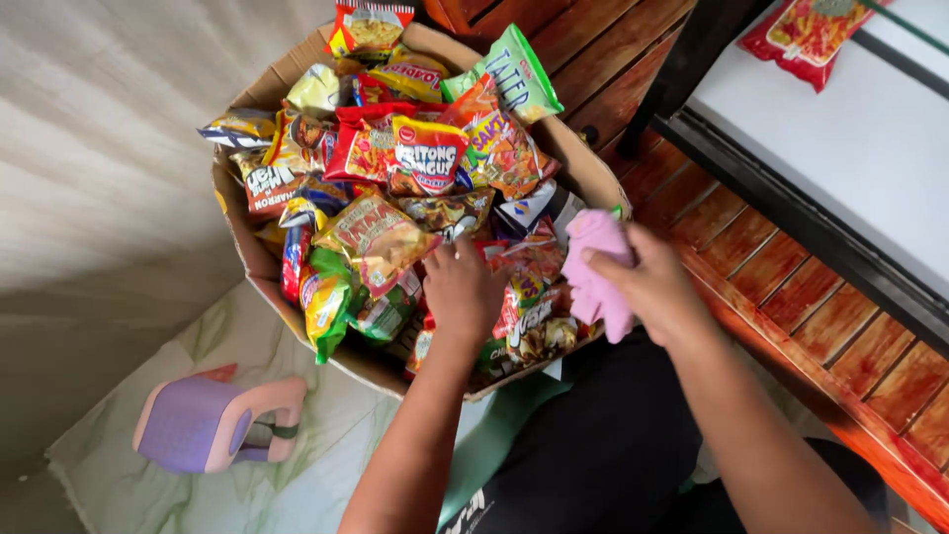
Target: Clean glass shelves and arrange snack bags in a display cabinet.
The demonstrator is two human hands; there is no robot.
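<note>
Head view, looking down into a cardboard box (259, 262) heaped with snack packets; all positions below are taken from this box. The left hand (461, 287) is inside it at the near edge, fingers curled down onto the pile and touching a red and yellow snack packet (381, 240) near the middle of the heap; whether it actually pinches that packet I cannot tell, since the fingertips are hidden against the wrappers. The right hand (647, 282) sits at the box's right rim, closed around a pink cloth (593, 272), thumb on top and the cloth bunched and hanging below the palm (the grip looks firm, not a loose drape). Step in hand, as I judge it: handling the packets with the cloth at the ready, the left hand steadying or sorting. The next move probably calls for one packet to be gripped clear of its neighbours, which overlap closely and would slide. Outside the box: a purple and pink stool (213, 423) lies on the floor mat to the box's lower left, and a red snack bag (806, 35) rests on the white table (850, 148) well to the box's right.
</note>
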